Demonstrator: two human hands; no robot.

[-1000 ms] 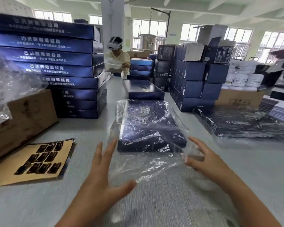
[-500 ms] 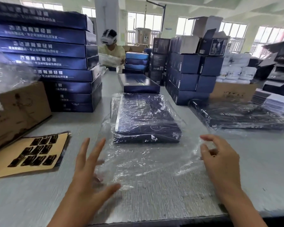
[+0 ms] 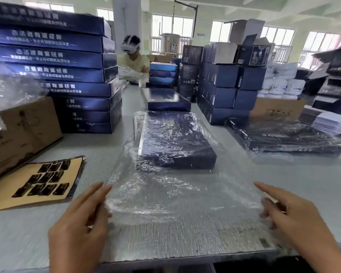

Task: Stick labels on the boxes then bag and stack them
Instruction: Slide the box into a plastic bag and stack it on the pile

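On the grey table point(image 3: 28, 243), we log the blue box point(image 3: 175, 142) now lying deep in its clear bag point(image 3: 175, 200) and both hands drawn back to the mouth: left hand point(image 3: 81, 219) fingers straight, right hand point(image 3: 289, 219) part-curled, grip unclear; closing comes next, we judge.
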